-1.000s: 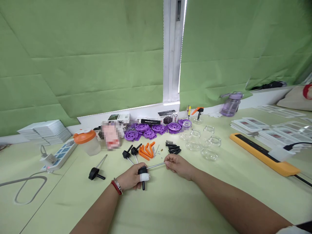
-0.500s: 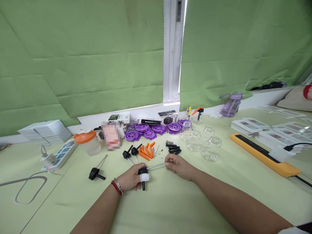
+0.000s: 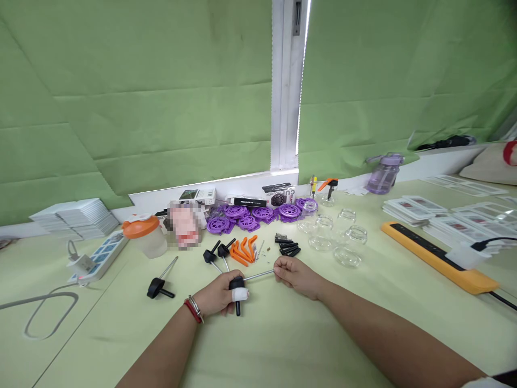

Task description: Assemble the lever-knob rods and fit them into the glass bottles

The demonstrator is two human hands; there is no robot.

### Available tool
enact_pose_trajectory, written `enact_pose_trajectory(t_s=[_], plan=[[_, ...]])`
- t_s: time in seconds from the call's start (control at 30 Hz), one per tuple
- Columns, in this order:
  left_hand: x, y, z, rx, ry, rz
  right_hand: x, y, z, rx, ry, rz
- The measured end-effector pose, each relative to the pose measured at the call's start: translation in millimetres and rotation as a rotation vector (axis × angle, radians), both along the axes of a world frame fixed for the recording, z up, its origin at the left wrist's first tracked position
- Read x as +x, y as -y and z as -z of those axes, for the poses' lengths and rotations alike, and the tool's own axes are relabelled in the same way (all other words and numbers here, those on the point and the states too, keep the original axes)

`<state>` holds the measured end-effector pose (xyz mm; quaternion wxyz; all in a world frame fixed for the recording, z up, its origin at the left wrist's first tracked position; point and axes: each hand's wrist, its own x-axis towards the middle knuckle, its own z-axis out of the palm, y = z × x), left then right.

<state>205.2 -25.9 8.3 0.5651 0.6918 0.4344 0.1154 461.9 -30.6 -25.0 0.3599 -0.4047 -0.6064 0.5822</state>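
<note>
My left hand (image 3: 224,293), thumb bandaged in white, is closed round a black plastic lid-like piece (image 3: 236,282) with a short black stem pointing down toward me. From that piece a thin metal rod (image 3: 258,275) runs right, and my right hand (image 3: 297,276) pinches its far end. Just beyond my left hand lie two similar black pieces with rods (image 3: 210,255). Another black piece with a rod (image 3: 155,288) rests on the table to the left. Orange levers (image 3: 243,250), springs (image 3: 281,237) and black tubes (image 3: 288,249) lie beyond my hands.
Purple wheel-like parts (image 3: 262,214) line the back. Clear glass-like jars (image 3: 347,253) stand right of centre. An orange-lidded cup (image 3: 147,242) and a white power strip (image 3: 105,256) are left; a yellow power strip (image 3: 436,261), cards (image 3: 414,207) and a purple bottle (image 3: 383,177) are right.
</note>
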Motion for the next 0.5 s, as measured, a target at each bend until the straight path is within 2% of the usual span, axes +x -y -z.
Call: enact_pose_trajectory(t_s=[0.5], plan=[[0.8,0.5,-2.3,-0.008,-0.007,0.002,-1.9,0.4,-1.9,-0.011,-0.022,0.014]])
